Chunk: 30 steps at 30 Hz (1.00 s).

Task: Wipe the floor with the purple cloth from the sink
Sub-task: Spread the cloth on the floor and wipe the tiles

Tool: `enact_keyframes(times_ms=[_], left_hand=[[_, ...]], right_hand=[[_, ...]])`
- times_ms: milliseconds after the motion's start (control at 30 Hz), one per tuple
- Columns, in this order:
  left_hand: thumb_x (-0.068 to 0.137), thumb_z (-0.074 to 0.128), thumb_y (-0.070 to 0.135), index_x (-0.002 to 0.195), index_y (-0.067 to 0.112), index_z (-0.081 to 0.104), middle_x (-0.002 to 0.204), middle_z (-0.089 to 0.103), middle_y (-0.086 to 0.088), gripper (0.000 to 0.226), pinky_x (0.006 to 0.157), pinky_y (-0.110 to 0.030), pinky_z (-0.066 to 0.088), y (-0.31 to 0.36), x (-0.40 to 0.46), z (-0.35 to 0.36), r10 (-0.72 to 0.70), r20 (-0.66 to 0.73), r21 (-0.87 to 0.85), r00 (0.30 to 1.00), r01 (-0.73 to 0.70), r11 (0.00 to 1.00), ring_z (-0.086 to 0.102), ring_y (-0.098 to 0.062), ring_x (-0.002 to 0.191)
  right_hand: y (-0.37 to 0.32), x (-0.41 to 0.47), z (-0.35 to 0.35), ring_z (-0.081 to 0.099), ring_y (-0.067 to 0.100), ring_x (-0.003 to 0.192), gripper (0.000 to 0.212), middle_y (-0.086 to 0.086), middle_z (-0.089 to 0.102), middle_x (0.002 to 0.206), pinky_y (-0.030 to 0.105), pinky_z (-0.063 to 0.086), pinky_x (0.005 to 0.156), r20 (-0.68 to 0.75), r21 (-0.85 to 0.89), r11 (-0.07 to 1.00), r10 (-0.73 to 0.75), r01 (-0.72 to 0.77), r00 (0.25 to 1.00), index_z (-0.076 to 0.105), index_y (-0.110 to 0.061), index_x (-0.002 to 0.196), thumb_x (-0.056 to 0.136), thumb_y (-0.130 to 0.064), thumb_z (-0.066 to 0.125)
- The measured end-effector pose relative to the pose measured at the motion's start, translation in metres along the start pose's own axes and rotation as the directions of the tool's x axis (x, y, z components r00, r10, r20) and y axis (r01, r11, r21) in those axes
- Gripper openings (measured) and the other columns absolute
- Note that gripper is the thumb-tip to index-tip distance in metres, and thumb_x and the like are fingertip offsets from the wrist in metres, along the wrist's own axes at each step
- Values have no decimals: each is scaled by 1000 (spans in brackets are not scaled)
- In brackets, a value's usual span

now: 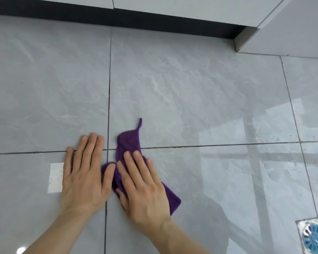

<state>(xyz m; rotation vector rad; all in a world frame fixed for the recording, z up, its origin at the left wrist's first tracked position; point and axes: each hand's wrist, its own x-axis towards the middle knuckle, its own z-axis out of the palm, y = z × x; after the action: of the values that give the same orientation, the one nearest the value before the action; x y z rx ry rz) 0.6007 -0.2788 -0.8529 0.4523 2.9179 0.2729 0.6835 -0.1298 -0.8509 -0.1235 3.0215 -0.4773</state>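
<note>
The purple cloth (pixel 129 143) lies flat on the grey tiled floor (pixel 191 88), bunched, its long axis running from near right to far left, hanging loop pointing away toward the dark plinth (pixel 117 17). The right hand (pixel 143 186) presses on its middle, palm down, fingers extended, not clenched. The left hand (pixel 84 173) rests flat on bare tile just beside it; the thumb appears to touch the cloth edge, though blur prevents confirmation. The right hand therefore controls the stroke. Open floor lies ahead. The floor drain (pixel 313 235) sits well apart, near right.
</note>
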Motion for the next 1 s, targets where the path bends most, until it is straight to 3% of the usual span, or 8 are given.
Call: enact_keyframes(times_ms=[133,233,433,700,833,900,1000], left_hand=[[96,26,50,159,12,17,169,16,-6,74,126,-52,11,0,-1,0,-1,15,4,1000,1,1000,8,-21,157],[96,29,49,159,12,15,169,15,-5,75,126,-52,11,1,-1,0,-7,22,10,1000,7,1000,5,-19,157],[96,30,49,160,13,14,170,11,-3,75,127,-52,9,1,-2,0,-13,17,-2,1000,13,1000,2,-17,158],[96,30,50,159,14,16,170,14,-3,74,127,-50,8,2,-2,0,-10,-3,-12,1000,10,1000,3,-17,157],[96,30,51,159,14,16,170,13,-2,75,127,-51,9,2,-2,-1,-6,-7,-23,1000,5,1000,2,-17,157],[95,29,52,159,14,15,170,13,-2,76,127,-50,9,1,-2,-1,-9,-4,-19,1000,9,1000,2,-16,157],[93,30,54,159,14,15,170,14,-3,78,127,-50,9,0,-2,-3,11,14,-18,1000,-11,1000,4,-18,157]], right_hand=[[18,-49,0,17,26,154,53,4,30,163,48,33,118,45,-60,978,-197,199,979,41,-19,151,102,-40,45],[42,-44,-10,16,25,154,53,2,28,164,49,29,120,54,-34,975,-217,219,975,40,-21,151,102,-39,46],[108,22,-35,18,25,154,48,4,32,163,50,26,121,-105,-32,995,89,-92,991,43,-18,150,105,-33,46],[110,42,-42,10,26,155,56,4,23,166,51,18,123,-83,-62,986,150,-156,985,32,-20,154,105,-45,40],[96,24,-51,8,26,155,77,6,20,166,50,12,125,-160,82,953,301,-291,940,23,-23,157,95,-60,51],[90,7,-57,14,25,154,83,5,27,163,47,16,124,-198,175,908,410,-380,890,26,-21,155,90,-60,59],[88,-19,-60,33,26,145,76,3,41,155,44,34,116,-199,176,896,437,-407,877,37,-17,150,87,-47,67]])
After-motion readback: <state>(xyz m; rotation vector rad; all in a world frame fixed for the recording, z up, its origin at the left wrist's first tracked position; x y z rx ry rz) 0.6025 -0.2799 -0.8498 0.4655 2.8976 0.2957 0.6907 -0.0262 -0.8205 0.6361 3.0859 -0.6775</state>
